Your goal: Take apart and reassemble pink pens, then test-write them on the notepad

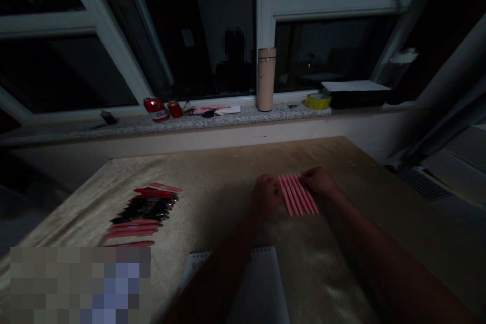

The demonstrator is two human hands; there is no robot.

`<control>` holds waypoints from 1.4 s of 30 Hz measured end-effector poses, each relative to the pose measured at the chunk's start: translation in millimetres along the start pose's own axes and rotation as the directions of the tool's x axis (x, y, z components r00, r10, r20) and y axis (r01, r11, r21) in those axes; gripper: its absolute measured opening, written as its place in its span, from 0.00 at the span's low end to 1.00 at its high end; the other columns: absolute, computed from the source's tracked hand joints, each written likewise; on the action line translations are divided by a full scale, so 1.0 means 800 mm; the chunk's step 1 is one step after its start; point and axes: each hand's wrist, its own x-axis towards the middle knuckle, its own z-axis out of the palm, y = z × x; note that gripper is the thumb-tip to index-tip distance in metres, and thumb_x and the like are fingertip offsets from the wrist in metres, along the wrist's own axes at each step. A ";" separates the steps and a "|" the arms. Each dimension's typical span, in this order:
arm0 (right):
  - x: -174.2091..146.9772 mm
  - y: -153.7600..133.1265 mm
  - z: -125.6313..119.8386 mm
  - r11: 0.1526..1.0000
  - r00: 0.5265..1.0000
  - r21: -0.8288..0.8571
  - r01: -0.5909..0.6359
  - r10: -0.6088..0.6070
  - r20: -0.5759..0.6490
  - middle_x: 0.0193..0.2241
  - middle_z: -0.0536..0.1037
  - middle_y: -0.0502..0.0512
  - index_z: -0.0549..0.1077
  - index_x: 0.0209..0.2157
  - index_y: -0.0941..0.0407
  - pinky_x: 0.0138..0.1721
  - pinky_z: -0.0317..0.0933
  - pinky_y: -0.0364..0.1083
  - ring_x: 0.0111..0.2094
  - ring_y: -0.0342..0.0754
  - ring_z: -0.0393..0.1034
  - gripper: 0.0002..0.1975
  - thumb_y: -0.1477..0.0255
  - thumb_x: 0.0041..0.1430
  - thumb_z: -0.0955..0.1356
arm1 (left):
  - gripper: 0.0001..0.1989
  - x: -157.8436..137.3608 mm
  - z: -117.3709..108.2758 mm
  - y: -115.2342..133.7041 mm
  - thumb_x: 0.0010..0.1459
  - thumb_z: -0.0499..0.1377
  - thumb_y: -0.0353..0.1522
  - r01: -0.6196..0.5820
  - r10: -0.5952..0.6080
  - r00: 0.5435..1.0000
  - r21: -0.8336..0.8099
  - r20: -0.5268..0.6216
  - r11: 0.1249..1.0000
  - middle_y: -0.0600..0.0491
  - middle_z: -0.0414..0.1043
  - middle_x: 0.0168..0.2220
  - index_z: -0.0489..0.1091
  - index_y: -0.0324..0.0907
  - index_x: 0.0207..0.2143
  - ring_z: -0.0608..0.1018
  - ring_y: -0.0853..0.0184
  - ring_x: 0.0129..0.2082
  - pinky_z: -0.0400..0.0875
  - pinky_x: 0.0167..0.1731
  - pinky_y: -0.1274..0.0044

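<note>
Several pink pens (298,195) lie side by side in a slanted row on the table. My left hand (268,192) is at the row's left edge, its fingers curled and closed against the nearest pen. On the other side, my right hand (319,181) has its fingertips closed at the upper end of the rightmost pens. Dim light hides exactly how the fingertips grip. Below my left forearm is a spiral notebook (266,283), partly covered by the arm.
On the table's left lies a column of black, red and pink pens (144,210). Along the windowsill (228,120) stand red cans (155,110), a pink tumbler (267,81), yellow tape (318,102) and a dark box (357,95) topped with paper. A blurred patch covers the lower left.
</note>
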 end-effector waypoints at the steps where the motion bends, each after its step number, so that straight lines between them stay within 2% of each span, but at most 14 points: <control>1: 0.000 0.000 0.000 1.000 1.000 0.005 -0.003 0.003 -0.001 0.18 0.75 0.55 0.79 0.24 0.60 0.22 0.51 0.40 0.23 0.45 0.70 0.11 0.69 0.50 0.67 | 0.06 0.000 0.001 -0.001 0.48 0.57 0.26 -0.002 0.002 1.000 0.000 -0.007 1.000 0.50 0.67 0.37 0.68 0.41 0.31 0.68 0.63 0.43 0.65 0.47 0.69; 12: -0.006 -0.002 -0.005 0.998 1.000 0.051 -0.026 0.026 -0.001 0.20 0.77 0.55 0.79 0.25 0.60 0.22 0.53 0.39 0.24 0.44 0.71 0.10 0.69 0.49 0.67 | 0.03 0.002 0.002 -0.006 0.47 0.59 0.27 -0.001 0.001 1.000 -0.049 0.001 0.999 0.50 0.68 0.36 0.68 0.41 0.28 0.69 0.63 0.42 0.65 0.47 0.68; 16: -0.010 -0.007 -0.008 0.999 1.000 0.045 -0.012 0.013 -0.018 0.20 0.77 0.57 0.79 0.24 0.61 0.22 0.53 0.40 0.24 0.45 0.71 0.10 0.70 0.49 0.67 | 0.04 0.000 -0.001 -0.007 0.45 0.59 0.26 -0.012 0.009 1.000 -0.079 -0.030 0.997 0.50 0.68 0.35 0.68 0.41 0.27 0.70 0.64 0.41 0.65 0.46 0.70; 22: -0.014 -0.021 -0.002 0.996 0.999 0.082 -0.019 0.023 -0.047 0.20 0.76 0.56 0.78 0.25 0.61 0.22 0.53 0.40 0.23 0.45 0.71 0.09 0.70 0.47 0.68 | 0.04 -0.003 -0.020 -0.009 0.44 0.58 0.23 -0.012 0.008 0.999 -0.093 -0.045 0.996 0.51 0.69 0.32 0.67 0.40 0.24 0.71 0.65 0.38 0.65 0.44 0.72; 29: -0.025 -0.060 0.014 0.990 0.995 0.117 0.079 -0.071 -0.075 0.20 0.77 0.55 0.78 0.25 0.60 0.23 0.54 0.40 0.25 0.46 0.71 0.09 0.68 0.48 0.68 | 0.04 -0.015 -0.048 -0.018 0.45 0.56 0.24 0.073 -0.077 0.996 -0.063 -0.054 0.995 0.51 0.69 0.30 0.68 0.40 0.24 0.71 0.66 0.35 0.66 0.41 0.74; 33: -0.032 -0.094 0.030 0.986 0.991 0.116 0.123 -0.116 -0.070 0.21 0.76 0.54 0.77 0.25 0.59 0.25 0.55 0.40 0.26 0.47 0.72 0.08 0.71 0.47 0.67 | 0.04 -0.028 -0.071 -0.028 0.47 0.56 0.25 0.112 -0.114 0.992 -0.038 -0.062 0.993 0.51 0.70 0.30 0.68 0.40 0.25 0.72 0.67 0.33 0.67 0.39 0.76; 36: -0.037 -0.125 0.049 0.976 0.984 0.129 0.173 -0.166 -0.063 0.19 0.75 0.53 0.77 0.24 0.59 0.25 0.55 0.40 0.25 0.45 0.71 0.08 0.71 0.48 0.66 | 0.04 -0.038 -0.099 -0.036 0.48 0.56 0.25 0.123 -0.123 0.990 -0.001 -0.068 0.992 0.51 0.72 0.30 0.69 0.39 0.27 0.73 0.68 0.32 0.67 0.38 0.77; 38: -0.041 -0.149 0.063 0.966 0.977 0.147 0.213 -0.208 -0.050 0.18 0.74 0.52 0.76 0.23 0.59 0.25 0.55 0.39 0.23 0.44 0.70 0.08 0.70 0.48 0.66 | 0.04 -0.046 -0.125 -0.042 0.48 0.55 0.26 0.118 -0.117 0.992 0.023 -0.044 0.993 0.51 0.73 0.29 0.70 0.39 0.27 0.74 0.68 0.31 0.67 0.37 0.77; 42: -0.059 -0.209 0.093 0.925 0.938 0.166 0.343 -0.346 -0.010 0.18 0.74 0.51 0.75 0.22 0.59 0.25 0.55 0.39 0.22 0.43 0.68 0.08 0.71 0.47 0.66 | 0.07 -0.069 -0.191 -0.058 0.49 0.54 0.27 0.205 -0.208 0.978 0.097 0.022 0.974 0.51 0.74 0.28 0.71 0.40 0.29 0.75 0.68 0.29 0.67 0.34 0.78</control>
